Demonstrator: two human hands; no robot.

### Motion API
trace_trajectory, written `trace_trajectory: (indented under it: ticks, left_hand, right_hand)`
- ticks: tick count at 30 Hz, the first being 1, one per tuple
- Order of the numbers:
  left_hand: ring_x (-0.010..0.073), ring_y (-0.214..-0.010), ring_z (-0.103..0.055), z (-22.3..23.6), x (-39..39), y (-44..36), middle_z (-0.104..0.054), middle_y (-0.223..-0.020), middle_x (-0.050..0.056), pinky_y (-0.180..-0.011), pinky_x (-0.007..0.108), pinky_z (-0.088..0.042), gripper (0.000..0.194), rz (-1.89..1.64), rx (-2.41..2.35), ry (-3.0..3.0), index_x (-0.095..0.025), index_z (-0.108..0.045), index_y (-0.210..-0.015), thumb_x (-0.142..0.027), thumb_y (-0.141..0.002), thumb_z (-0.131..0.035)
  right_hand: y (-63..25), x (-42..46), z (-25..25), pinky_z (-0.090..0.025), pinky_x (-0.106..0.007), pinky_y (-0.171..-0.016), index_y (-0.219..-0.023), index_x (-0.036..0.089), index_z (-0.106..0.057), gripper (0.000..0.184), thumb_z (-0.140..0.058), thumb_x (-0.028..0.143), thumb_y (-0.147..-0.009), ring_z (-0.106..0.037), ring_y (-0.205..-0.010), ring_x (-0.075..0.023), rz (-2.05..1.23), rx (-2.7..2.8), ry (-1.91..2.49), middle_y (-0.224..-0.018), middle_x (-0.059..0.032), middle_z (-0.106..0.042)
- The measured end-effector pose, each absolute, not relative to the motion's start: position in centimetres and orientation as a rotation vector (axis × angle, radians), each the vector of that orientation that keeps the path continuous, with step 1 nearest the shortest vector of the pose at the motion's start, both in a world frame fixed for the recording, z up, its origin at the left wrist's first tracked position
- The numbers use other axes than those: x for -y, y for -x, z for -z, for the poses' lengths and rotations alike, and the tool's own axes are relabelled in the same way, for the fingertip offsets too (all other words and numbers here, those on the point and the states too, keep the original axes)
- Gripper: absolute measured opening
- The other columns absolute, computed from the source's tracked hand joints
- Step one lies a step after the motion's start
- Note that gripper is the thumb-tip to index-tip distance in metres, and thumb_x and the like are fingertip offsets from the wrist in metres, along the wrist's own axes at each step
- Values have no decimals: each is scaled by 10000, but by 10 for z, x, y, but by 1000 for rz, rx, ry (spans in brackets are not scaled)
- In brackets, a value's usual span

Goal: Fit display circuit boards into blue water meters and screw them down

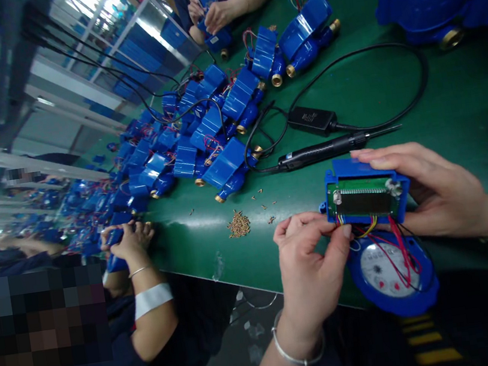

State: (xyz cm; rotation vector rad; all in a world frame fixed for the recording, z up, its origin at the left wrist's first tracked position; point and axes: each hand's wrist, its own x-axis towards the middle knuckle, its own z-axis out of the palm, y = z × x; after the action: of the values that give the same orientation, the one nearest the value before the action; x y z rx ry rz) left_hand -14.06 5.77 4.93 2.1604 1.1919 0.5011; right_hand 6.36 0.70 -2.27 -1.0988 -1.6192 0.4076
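Note:
My right hand (440, 192) grips a blue plastic housing (346, 167) from its right side. Inside the housing sits a green circuit board with a dark display (362, 204). At the housing's lower left corner, my left hand (311, 258) pinches thin wires (340, 219), partly hidden by the fingers. Yellow, red and black wires hang from the board's lower edge. Below them is a blue water meter (395, 304) with a round white dial, red wires (401, 252) lying across it.
An electric screwdriver (323, 150) with a black cable lies beyond the housing. Small brass screws (238, 224) form a pile on the green table (189, 245). Many blue meters (227, 161) stand behind. Co-workers' hands (220, 15) hold a meter at the back; another person (135, 247) works at left.

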Motion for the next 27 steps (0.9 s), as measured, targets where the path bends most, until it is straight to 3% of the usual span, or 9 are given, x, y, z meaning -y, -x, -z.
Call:
trace_trajectory:
  ticks: [2,5,8,10,12,18,23,27]
  left_hand:
    - [199,-798,-631,-46,-59,143,-694,-748,-33,-935,530,-333,82,-551,-1210,-2208,-254,-670,-794,-309,-793,-730]
    - [225,-826,-639,-42,-61,147,-693,-804,-13,-932,550,-359,310,-684,-1308,-2278,-242,-617,-940,-387,-724,-785]
    - [276,-1049,-619,-39,-66,150,-664,-1110,92,-964,545,-403,545,-801,-1193,-2377,-210,-512,-1176,-350,-724,-782]
    - [300,-1238,-530,-40,-75,151,-549,-1333,166,-1021,528,-410,708,-793,-949,-2456,-181,-405,-1326,-316,-734,-769]
    - [301,-1328,-459,-42,-85,153,-463,-1433,191,-1070,506,-398,816,-722,-716,-2529,-160,-338,-1399,-317,-727,-773]
    - [252,-1160,-626,-39,-117,161,-607,-1320,137,-1135,511,-355,803,-719,-372,-2533,-188,-430,-1371,-325,-675,-807]
    - [270,-1139,-641,-30,-119,169,-642,-1257,166,-1100,538,-407,794,-973,-310,-2527,-151,-476,-1332,-313,-640,-829]
    - [244,-1142,-643,-34,-106,170,-672,-1202,165,-1162,548,-307,689,-1160,-270,-2706,-145,-462,-1313,-428,-750,-739]
  right_hand:
    - [-62,-7,24,-408,-352,-1113,-1377,190,-441,704,-770,200,-754,-478,-1270,-230,-470,1590,1132,-1357,-99,-491]
    - [-61,-7,24,-469,-399,-1054,-1370,226,-441,722,-791,281,-741,-498,-1240,-257,-570,1536,1128,-1336,-87,-509]
    - [-61,-7,21,-479,-423,-1048,-1369,260,-439,708,-776,332,-750,-502,-1233,-270,-616,1570,1161,-1337,-64,-510]
    - [-62,-7,19,-490,-409,-1036,-1362,240,-444,709,-773,349,-744,-519,-1213,-265,-603,1640,1173,-1329,-64,-520]
    - [-61,-7,17,-502,-402,-1019,-1361,213,-437,725,-768,368,-736,-524,-1209,-261,-575,1703,1171,-1320,-72,-529]
    - [-53,-16,7,-443,-385,-1081,-1376,245,-403,688,-716,411,-787,-408,-1334,-238,-461,1812,1181,-1365,-54,-500]
    - [-50,-19,3,-470,-459,-1038,-1496,275,-125,981,-723,503,-752,-457,-1297,-273,-730,1705,1251,-1469,-111,-357]
    - [-50,-16,21,-358,-611,-1081,-1437,372,-296,800,-665,588,-761,-385,-1337,-348,-679,1957,1280,-1477,-63,-360]
